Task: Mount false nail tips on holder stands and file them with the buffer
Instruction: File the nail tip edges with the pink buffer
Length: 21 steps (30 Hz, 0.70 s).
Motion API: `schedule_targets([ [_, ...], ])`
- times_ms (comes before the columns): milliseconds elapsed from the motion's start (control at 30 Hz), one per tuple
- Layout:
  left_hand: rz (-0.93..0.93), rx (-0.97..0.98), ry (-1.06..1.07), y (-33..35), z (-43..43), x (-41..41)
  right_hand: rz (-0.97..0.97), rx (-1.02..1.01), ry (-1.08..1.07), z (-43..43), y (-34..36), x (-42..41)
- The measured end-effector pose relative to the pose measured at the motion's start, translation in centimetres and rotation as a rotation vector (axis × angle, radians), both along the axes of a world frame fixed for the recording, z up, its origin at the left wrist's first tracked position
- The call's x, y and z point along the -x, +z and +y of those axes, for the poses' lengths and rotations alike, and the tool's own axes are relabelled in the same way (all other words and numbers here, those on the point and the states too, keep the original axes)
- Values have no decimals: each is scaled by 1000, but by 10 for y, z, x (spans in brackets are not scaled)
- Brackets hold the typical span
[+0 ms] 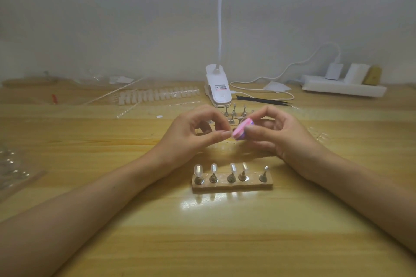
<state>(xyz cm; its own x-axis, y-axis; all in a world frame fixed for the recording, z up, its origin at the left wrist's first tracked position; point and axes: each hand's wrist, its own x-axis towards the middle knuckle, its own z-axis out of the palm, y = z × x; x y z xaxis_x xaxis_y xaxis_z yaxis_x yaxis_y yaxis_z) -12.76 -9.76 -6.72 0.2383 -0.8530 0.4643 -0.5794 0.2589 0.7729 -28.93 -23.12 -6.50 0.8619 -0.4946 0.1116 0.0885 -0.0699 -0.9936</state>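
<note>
- Right hand point(276, 135) pinches the pink-and-purple buffer point(241, 129) between thumb and fingers, held above the table at mid-frame.
- Left hand point(198, 132): thumb and forefinger are drawn together right at the buffer's edge. Whatever sits between them is hidden, so we can't tell if it grips a tip or nothing.
- Holder base point(231, 184) lies near us, between the forearms, with five stands upright in a row.
- Four stands carry clear nail tips point(198, 170). The rightmost stand point(263, 174) looks bare, or its tip is too small to make out.
- Our read: mounting is mostly done and filing is the step in hand. We can't judge which tips are already filed.
- Left to do: likely the fifth stand, plus the loose stands point(234, 114) clustered behind the hands.
- Supply: strip of unmounted tips point(157, 94) further back on the left.
- Surface: glossy wooden table point(225, 243), pale grain, glare just in front of the base.
- Back edge: white clip lamp point(218, 87), black tweezers point(263, 99), power strip point(342, 90) with cable, plain white wall point(112, 18).
</note>
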Motion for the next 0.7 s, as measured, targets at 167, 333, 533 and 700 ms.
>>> schedule_targets([
  [167,2,-12,-4,0,1,1,-15,-6,3,-1,-2,-1],
  [333,-6,-30,-16,0,2,1,17,18,32,-5,-1,-1],
  [533,-12,-18,-1,0,1,1,62,89,78,0,-1,-1],
  [700,9,-5,34,0,2,1,50,49,69,2,1,0],
])
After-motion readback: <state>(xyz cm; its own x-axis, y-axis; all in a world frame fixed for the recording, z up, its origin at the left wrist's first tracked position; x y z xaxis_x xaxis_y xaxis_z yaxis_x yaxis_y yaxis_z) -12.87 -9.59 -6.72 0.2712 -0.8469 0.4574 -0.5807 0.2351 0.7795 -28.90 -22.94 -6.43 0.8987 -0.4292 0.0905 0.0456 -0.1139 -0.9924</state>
